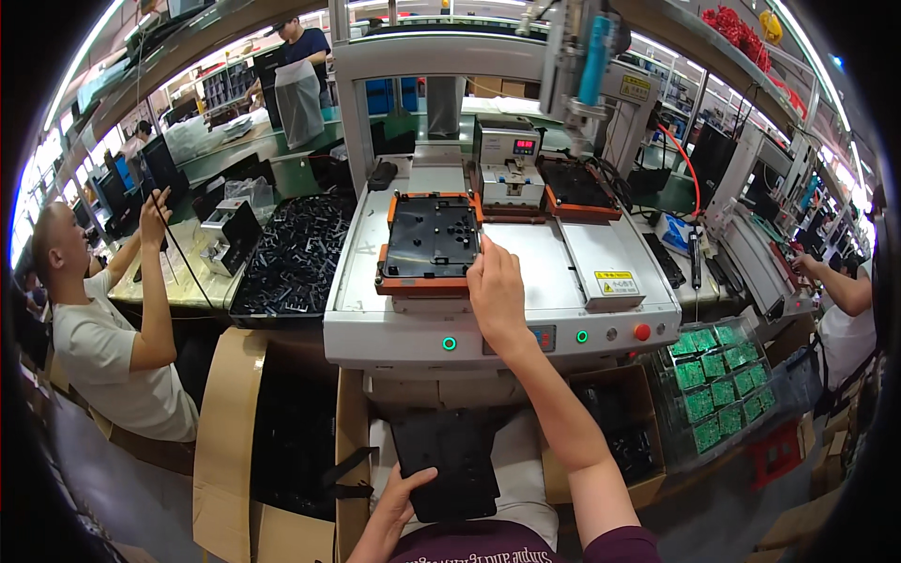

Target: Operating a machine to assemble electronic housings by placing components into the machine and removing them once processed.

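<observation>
Over my lap my left hand (399, 497) grips a dark black plastic panel (449, 460) by its lower left edge, thumb on top. My right hand (498, 289) reaches up to the machine, its bent fingers closed at the right edge of another black plastic panel (432, 235). That second panel lies flat in an orange-edged fixture (427, 282) on the white worktable of the machine. What the right fingertips grasp is partly hidden by the hand. Small round posts and holes show on the panel in the fixture.
A second orange fixture (582, 190) stands right of a feeder with a red display (510, 155). Overhead hangs the machine's blue-bodied tool head (593, 61). Left are a heap of black parts (298, 253) and an open carton (228, 441); right, trays of green circuit boards (718, 380). Co-workers sit on both sides.
</observation>
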